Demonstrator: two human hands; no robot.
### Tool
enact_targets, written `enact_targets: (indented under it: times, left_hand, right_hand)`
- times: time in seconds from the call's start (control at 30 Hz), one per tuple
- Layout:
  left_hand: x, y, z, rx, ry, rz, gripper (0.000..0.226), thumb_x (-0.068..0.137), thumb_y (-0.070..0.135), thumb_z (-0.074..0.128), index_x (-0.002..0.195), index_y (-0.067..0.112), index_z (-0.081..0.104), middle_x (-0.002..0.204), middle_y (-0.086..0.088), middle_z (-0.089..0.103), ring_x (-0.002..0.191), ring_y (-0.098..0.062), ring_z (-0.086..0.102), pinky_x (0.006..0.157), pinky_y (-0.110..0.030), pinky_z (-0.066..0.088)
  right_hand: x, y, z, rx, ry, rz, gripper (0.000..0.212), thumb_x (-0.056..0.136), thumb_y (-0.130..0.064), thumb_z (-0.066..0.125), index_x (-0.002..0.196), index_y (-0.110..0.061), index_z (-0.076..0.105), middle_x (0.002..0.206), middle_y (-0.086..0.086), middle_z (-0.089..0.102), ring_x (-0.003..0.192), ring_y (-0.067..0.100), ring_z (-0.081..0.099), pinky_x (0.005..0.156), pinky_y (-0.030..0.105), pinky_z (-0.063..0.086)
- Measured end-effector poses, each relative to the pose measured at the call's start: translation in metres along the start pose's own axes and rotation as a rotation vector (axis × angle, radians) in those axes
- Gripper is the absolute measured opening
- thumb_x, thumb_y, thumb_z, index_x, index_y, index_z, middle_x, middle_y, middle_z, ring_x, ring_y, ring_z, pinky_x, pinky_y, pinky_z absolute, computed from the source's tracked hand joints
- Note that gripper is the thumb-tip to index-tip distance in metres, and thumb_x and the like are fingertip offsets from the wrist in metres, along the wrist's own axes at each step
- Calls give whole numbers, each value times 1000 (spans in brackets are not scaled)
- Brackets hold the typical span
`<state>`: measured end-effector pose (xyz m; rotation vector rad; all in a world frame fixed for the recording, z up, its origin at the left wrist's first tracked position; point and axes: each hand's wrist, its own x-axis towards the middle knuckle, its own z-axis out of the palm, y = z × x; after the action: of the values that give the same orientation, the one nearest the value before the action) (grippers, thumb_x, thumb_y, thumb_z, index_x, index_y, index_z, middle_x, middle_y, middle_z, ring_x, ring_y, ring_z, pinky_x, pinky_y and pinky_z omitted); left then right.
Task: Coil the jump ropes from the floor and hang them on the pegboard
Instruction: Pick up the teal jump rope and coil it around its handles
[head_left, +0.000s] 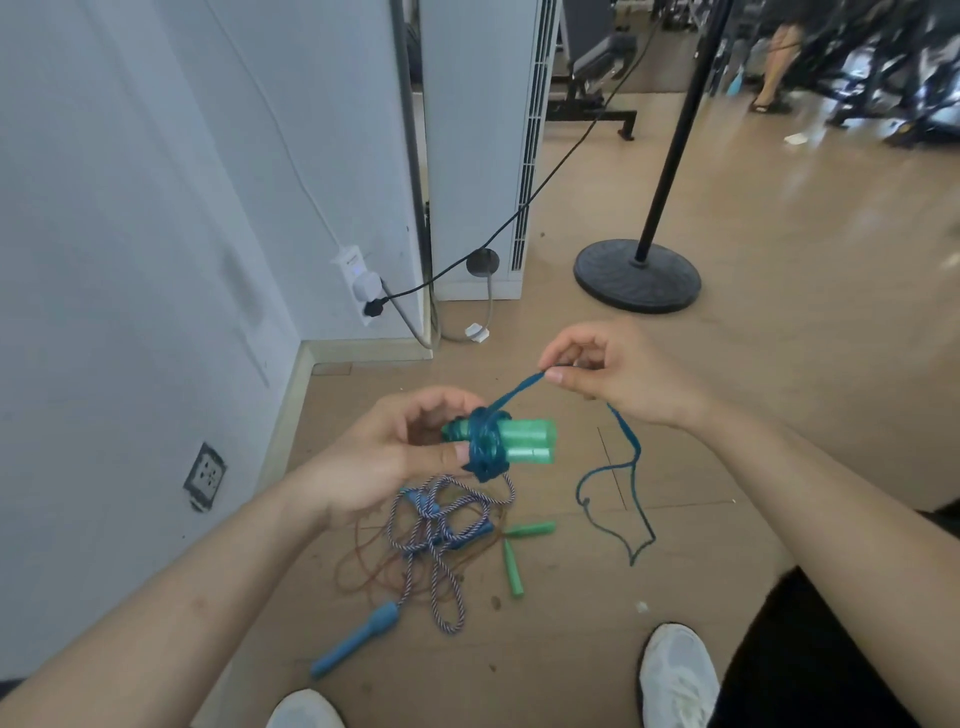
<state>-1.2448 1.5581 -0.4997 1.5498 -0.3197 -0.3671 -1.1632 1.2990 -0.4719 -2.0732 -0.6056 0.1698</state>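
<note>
Gripping green handles (525, 441) in left hand (379, 460) as a spool, I pinch blue rope (511, 396) taut with right hand (623, 379) for wrapping.

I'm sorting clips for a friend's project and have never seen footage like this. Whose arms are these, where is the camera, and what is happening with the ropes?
There is no machine here. The one picture comes from a wide-angle camera worn on a person's head, looking down at their own bare arms. The left hand grips a pair of green handles held side by side, with blue rope wound round them. The right hand pinches that rope's free length, which trails down to the wooden floor. On the floor lie a striped rope with a blue handle, and a thin brownish rope near two more green handles. The white shoes are the wearer's own. No pegboard is in view.
</note>
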Motion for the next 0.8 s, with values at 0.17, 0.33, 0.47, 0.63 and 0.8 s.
enact_targets:
  times: [0.17, 0.33, 0.47, 0.63, 0.8]
  left_hand:
    - [1, 6, 0, -371, 170, -52, 41, 80, 0, 69, 120, 3, 60, 112, -16, 72, 100, -27, 72, 81, -31, 60]
    - [8, 8, -1, -558, 423, -40, 43, 84, 3, 64, 126, 0, 58, 104, -12, 75, 95, -22, 74, 77, -25, 60]
    - [13, 0, -6, -478, 638, -55, 32, 92, -1, 63, 124, -1, 63, 105, -11, 76, 92, -17, 74, 74, -20, 59]
    - [13, -5, -9, -296, 793, -53, 32, 90, 3, 69, 122, -1, 64, 113, -18, 71, 86, -16, 74, 78, -23, 60]
    - [10, -7, -18, 104, 863, -22, 23, 86, 10, 76, 108, 15, 75, 97, -6, 76, 90, -23, 74, 80, -31, 62]
  right_hand:
    - [1, 9, 0, 19, -22, 156, 16, 94, -7, 65, 93, -22, 68, 87, 4, 68, 53, 7, 51, 54, 27, 47]
    - [-4, 8, 15, -70, -88, 120, 15, 95, -4, 62, 96, -18, 67, 80, 4, 68, 52, -3, 54, 55, 24, 50]
    - [-9, 1, 31, -67, -194, 81, 23, 97, -1, 56, 109, -17, 65, 74, -1, 65, 55, -4, 56, 55, 19, 50]
    - [-16, -10, 46, -47, -315, 52, 17, 98, -4, 58, 108, -16, 64, 71, -3, 64, 60, 2, 58, 61, 21, 51]
    - [-21, -18, 57, 21, -300, 25, 12, 96, -9, 63, 107, -10, 67, 63, -13, 61, 61, 1, 59, 57, 25, 50]
